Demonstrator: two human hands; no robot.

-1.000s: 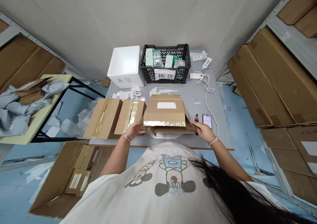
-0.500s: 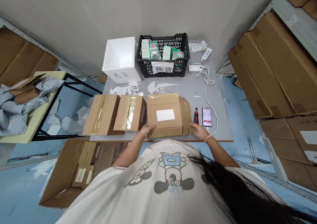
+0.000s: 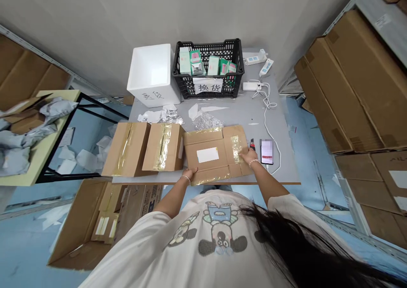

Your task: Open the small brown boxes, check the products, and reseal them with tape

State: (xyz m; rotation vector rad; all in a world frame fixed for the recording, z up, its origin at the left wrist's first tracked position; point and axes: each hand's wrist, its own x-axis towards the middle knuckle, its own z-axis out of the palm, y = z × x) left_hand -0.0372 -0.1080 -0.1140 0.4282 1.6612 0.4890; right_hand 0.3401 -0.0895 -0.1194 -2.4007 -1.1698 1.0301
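A flattened cardboard box (image 3: 207, 141) with a white label and shiny tape lies at the table's front edge, its right flap (image 3: 234, 140) spread flat. My left hand (image 3: 190, 173) is closed on the lower left edge of the box, thumb on top. At the flap's right edge, my right hand (image 3: 249, 155) has its thumb over the cardboard; the other fingers are partly hidden. Just behind that hand lies a red and black utility knife (image 3: 252, 144), partly covered. A phone (image 3: 266, 151) on a white cable rests further right.
Two taped cartons (image 3: 163, 146) stand left of the flattened box. Behind are a white foam box (image 3: 149, 67) and a black crate (image 3: 208, 90) holding small green packages. Clear plastic wrap (image 3: 208, 121) and power strips (image 3: 252, 86) lie on the table. A large open carton (image 3: 79, 224) sits on the floor.
The right flap has gone from partly raised to flat, and the box has turned slightly. My right hand has moved up along the flap, now partly covering the knife; my left hand stays at the lower left.
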